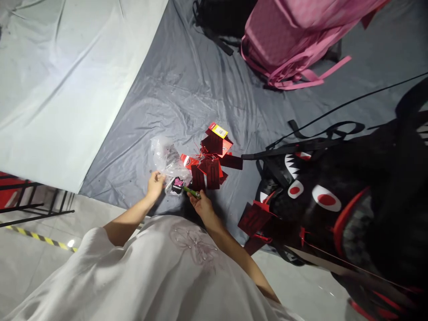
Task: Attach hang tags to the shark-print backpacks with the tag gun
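My left hand [155, 183] pinches the edge of a clear crumpled plastic bag [167, 161] lying on the grey sheet [187, 89]. My right hand [201, 204] is closed on a thin green stick-like tool [192, 192], just below a pile of red hang tags [212, 160], one of which carries a yellow label. A small black-and-pink tag [177, 184] lies between my two hands.
A black backpack with a shark-mouth print and red trim [334, 200] sits at the right, its straps stretching toward the tags. A pink backpack [294, 40] lies at the far top. A pale sheet [67, 80] covers the left. A black metal rack [30, 200] stands on the floor at the left.
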`<state>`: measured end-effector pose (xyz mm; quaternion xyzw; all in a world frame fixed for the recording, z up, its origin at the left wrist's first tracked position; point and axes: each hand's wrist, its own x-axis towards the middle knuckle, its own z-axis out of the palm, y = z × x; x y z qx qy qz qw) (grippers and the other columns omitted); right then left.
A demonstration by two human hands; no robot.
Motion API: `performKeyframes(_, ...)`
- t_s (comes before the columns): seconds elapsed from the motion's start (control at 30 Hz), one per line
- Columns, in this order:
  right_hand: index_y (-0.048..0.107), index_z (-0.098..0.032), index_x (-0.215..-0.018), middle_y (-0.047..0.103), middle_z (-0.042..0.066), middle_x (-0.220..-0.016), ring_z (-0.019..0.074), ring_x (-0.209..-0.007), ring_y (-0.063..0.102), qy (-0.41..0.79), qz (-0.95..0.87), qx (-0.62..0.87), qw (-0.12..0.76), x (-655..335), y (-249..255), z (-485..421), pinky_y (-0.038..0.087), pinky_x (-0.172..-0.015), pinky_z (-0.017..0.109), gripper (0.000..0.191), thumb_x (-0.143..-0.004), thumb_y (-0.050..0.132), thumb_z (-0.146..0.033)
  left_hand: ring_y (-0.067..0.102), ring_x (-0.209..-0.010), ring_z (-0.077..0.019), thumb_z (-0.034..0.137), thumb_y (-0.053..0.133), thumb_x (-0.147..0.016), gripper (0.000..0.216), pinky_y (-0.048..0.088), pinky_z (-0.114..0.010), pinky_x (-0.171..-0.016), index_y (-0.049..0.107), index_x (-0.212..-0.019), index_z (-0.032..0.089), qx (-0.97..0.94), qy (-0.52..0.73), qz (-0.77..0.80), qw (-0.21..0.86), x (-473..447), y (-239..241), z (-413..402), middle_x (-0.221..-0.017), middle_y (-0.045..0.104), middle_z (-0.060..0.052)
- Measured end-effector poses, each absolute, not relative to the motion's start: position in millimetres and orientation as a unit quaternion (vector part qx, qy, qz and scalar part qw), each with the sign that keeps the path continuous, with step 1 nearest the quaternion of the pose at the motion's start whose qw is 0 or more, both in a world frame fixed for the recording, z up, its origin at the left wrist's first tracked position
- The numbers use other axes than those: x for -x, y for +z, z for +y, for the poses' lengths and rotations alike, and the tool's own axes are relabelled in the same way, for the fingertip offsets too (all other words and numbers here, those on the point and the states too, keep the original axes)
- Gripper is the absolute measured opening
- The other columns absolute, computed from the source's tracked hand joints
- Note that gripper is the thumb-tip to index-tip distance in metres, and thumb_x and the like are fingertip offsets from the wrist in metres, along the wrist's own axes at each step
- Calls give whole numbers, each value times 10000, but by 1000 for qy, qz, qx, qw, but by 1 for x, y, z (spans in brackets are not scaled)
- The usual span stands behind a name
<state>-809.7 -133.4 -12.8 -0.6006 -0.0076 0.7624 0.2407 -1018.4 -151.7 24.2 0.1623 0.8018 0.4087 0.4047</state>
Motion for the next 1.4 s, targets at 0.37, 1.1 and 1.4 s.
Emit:
performKeyframes(0.37, 606, -201, -1014, 695, 29, -881, 182, -842, 694, 788, -217, 536, 213, 884, -24, -127, 602, -744, 331, 177, -852, 577, -267, 660, -1064, -252, 331, 686, -827, 483, 500, -418, -993, 542, -1261, 176, -361, 253, 836, 326, 1003, 12, -166, -1103, 692, -107)
performKeyframes(1.1, 653, -149, -1097, 697, 90, -1116, 210, -1054, 623, 483, -553, 625, 266, 739, -54, -197, 458, -1011, 371, 303, -864, 470, -86, 92, -1534, -421, 364, 581, -880, 584, 111, -657, -1191, 532, -1410, 124, -801, -108, 578, 109, 994, -20, -103, -1600, 312, -223)
performKeyframes(1.4, 662, -193, -1163, 721, 67, -928, 194, -852, 668, 415, -424, 715, 371, 610, -56, -284, 535, -842, 323, 324, -897, 485, -250, 104, -1524, -443, 509, 418, -938, 788, 175, -689, -1166, 253, -1553, 46, -744, 125, 652, 69, 876, 22, -164, -1625, 190, -273)
